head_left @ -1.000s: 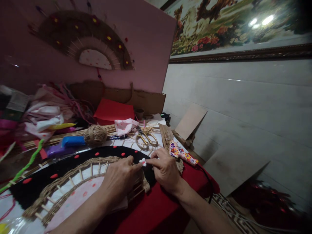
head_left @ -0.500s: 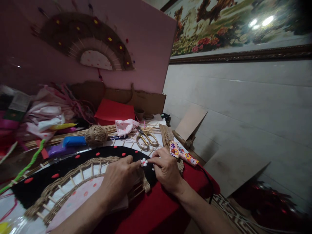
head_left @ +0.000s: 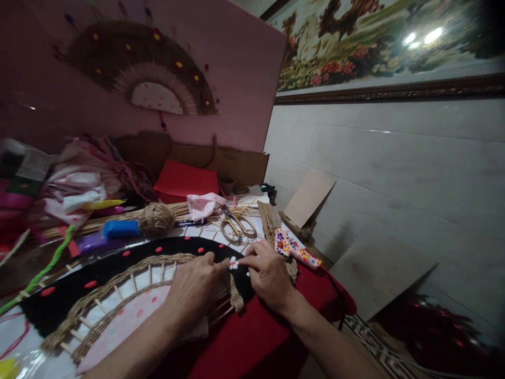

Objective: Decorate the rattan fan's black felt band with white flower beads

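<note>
A fan-shaped craft piece point(head_left: 130, 263) lies on the table, its black band dotted with red spots and edged with braided twine. On the band's right part sits a small white flower point(head_left: 234, 262) with a red centre. From the left, my left hand point(head_left: 199, 284) reaches over the fan, index fingertip at the flower and other fingers curled. My right hand point(head_left: 270, 271) has thumb and index finger pinched together at the flower's right side; anything between them is too small to make out. Another white bit shows beside the right fingers, partly covered.
Brass-handled scissors point(head_left: 238, 227), a twine ball point(head_left: 157, 219) and a blue packet point(head_left: 120, 228) lie behind the fan. A flower-patterned glue gun point(head_left: 298, 250) with a black cord rests at the right on corrugated card. A similar fan point(head_left: 145, 63) hangs on the pink board.
Both hands stay in nearly the same place at the flower. Its petals look slightly rounder and more upright than before. The surroundings are otherwise the same.
</note>
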Motion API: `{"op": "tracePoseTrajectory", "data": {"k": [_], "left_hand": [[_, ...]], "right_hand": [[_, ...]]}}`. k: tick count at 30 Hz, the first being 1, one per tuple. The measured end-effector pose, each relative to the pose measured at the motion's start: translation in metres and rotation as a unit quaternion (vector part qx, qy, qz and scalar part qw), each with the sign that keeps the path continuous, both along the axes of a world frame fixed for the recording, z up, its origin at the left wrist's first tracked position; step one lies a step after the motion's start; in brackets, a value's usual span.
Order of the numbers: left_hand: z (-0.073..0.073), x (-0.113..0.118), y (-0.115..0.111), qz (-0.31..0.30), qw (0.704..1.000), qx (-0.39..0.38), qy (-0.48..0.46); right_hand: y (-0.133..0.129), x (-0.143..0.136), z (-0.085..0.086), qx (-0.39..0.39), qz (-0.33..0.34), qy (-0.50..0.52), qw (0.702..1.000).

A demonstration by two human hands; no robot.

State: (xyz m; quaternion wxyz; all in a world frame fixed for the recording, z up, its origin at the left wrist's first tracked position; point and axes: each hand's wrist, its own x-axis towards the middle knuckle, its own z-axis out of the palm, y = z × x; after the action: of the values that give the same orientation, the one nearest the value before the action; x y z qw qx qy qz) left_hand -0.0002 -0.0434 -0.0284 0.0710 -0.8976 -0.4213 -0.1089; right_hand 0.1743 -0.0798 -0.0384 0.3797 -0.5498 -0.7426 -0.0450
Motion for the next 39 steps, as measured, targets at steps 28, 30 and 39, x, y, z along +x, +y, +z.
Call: {"op": "tracePoseTrajectory", "data": {"k": [28,30,39], "left_hand": [[0.003,-0.044,0.026,0.03,0.779,-0.295,-0.553],[0.003,-0.043,0.024,0.053,0.79,-0.269,-0.549],[0.007,-0.041,0.019,0.043,0.819,-0.235,-0.521]], "right_hand": [[0.074,-0.002,0.076,-0.099,-0.006,-0.001,0.995],[0.079,0.0,0.069,-0.144,-0.027,-0.064,0.987],[0.081,0.002,0.034,-0.163,-0.04,-0.093,0.981]]}}
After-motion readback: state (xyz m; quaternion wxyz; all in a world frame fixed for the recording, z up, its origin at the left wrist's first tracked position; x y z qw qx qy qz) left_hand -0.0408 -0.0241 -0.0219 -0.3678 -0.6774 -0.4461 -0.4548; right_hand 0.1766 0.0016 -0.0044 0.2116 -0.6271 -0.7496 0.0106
